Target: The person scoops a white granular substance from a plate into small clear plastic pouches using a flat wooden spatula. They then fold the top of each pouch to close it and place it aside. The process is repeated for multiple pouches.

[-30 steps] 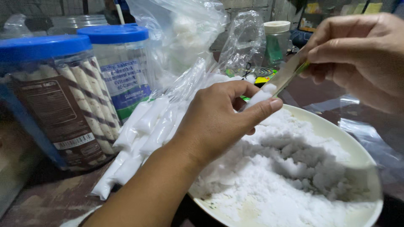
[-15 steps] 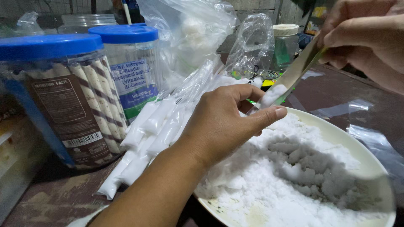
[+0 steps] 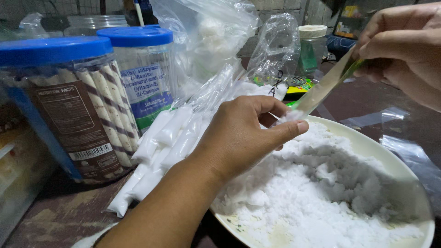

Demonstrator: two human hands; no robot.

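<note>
A: While the left hand point(image 3: 239, 138) pinches a small packet by its thumb, barely seen, what's w/ the right hand point(image 3: 404, 50)?
B: Pinching a spoon point(image 3: 321, 89), tip at the packet, over the bowl point(image 3: 367, 140) of white grains point(image 3: 317, 193).
</note>
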